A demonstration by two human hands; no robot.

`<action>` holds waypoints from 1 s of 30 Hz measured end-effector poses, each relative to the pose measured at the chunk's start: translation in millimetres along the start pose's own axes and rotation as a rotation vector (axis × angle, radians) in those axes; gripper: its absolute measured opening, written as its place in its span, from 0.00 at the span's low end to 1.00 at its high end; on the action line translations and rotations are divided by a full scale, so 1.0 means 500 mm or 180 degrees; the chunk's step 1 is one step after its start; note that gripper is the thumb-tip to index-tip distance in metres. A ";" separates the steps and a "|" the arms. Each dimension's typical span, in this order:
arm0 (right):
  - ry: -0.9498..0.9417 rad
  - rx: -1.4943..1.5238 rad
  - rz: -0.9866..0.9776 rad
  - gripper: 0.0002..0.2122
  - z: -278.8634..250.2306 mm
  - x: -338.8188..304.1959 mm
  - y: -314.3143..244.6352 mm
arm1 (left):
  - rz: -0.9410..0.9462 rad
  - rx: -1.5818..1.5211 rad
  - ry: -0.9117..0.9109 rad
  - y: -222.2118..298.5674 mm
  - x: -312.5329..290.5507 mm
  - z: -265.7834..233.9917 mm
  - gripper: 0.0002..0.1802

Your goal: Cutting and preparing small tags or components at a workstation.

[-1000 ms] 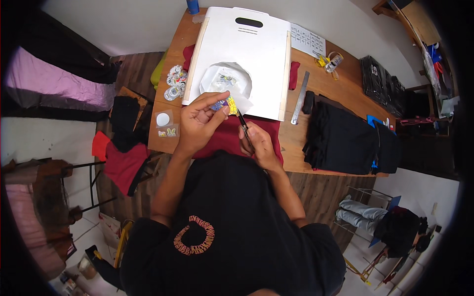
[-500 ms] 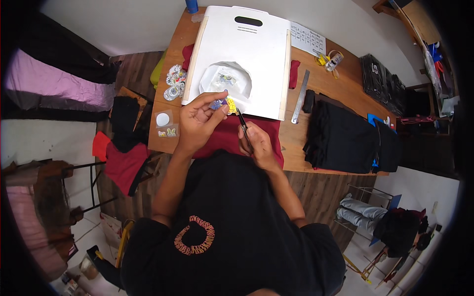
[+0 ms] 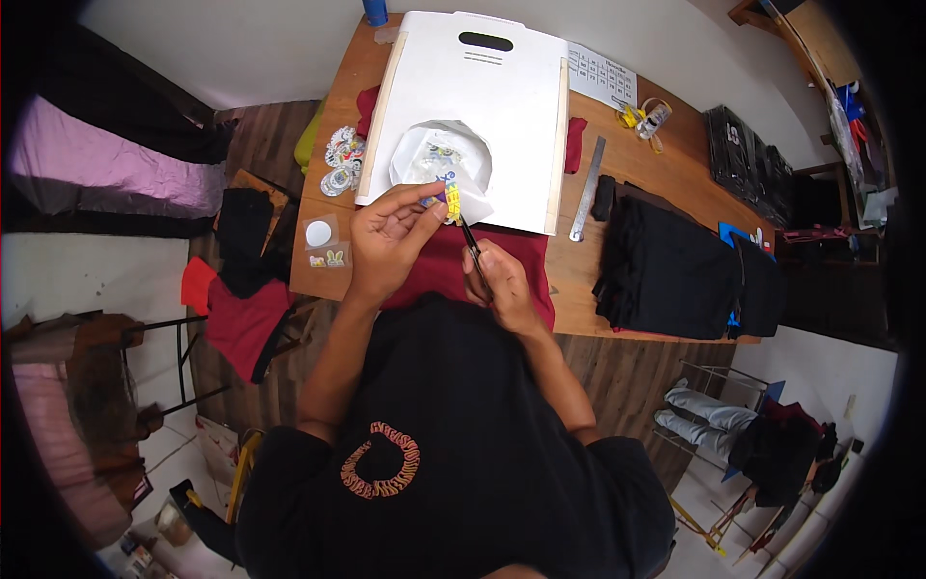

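Note:
My left hand (image 3: 391,232) pinches a small printed cutout (image 3: 451,198) in purple, blue and yellow, with a pale sheet behind it. My right hand (image 3: 508,285) is closed round slim black scissors (image 3: 472,239), though the fingers hide most of their handles. The tips of the scissors meet the lower right edge of the yellow part. Just beyond my hands, a white paper-lined round bowl or opening (image 3: 477,140) holds more printed pieces (image 3: 439,154). It is on a large white board (image 3: 521,125) with a dark slot at its far end.
Cutouts (image 3: 340,159) and small packets (image 3: 326,256) lie at the table's left. A metal ruler (image 3: 587,188), folded black cloth (image 3: 666,265) and tape rolls (image 3: 646,121) are on the right. Dark red fabric (image 3: 424,261) hangs at the near edge. Another person (image 3: 772,444) stands at lower right.
The cutout has turned more upright in my left hand, showing more of its blue and yellow print and the pale sheet. The scissors have shifted slightly left and down along its edge.

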State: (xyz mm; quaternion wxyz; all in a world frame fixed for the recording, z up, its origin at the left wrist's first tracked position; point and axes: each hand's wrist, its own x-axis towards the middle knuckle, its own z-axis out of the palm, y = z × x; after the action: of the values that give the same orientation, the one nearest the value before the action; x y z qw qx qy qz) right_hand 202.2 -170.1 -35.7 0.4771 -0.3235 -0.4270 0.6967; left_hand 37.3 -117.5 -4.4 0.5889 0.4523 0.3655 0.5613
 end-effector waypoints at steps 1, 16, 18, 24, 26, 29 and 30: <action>0.0009 0.0000 -0.0007 0.16 0.001 -0.001 0.000 | 0.0006 0.0012 -0.0002 0.000 0.000 0.000 0.15; 0.0045 0.0228 -0.0089 0.13 0.000 0.000 0.009 | 0.0092 0.0031 0.0029 0.000 0.002 0.000 0.17; 0.0035 0.0221 -0.0088 0.13 -0.001 0.000 0.011 | 0.0094 0.0037 0.0045 0.000 0.002 0.000 0.17; -0.0010 0.0189 -0.0062 0.14 -0.001 0.000 0.008 | 0.0124 0.0041 0.0011 -0.003 0.004 -0.004 0.17; -0.0032 0.0191 -0.0039 0.14 -0.002 -0.001 0.003 | 0.0137 0.0039 -0.0011 -0.001 0.007 -0.006 0.17; -0.0048 -0.0097 0.0056 0.17 -0.002 -0.002 -0.007 | 0.0126 0.0049 -0.0138 0.006 0.010 -0.009 0.17; -0.0072 -0.0091 0.0100 0.17 -0.003 -0.003 -0.008 | 0.0120 0.0051 -0.0201 0.007 0.011 -0.011 0.17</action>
State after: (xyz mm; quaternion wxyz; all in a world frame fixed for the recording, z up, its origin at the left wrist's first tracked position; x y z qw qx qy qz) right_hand 205.5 -170.1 -32.4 0.4565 -0.3291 -0.4372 0.7016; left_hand 31.7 -111.5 -2.3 0.5858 0.4813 0.3426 0.5548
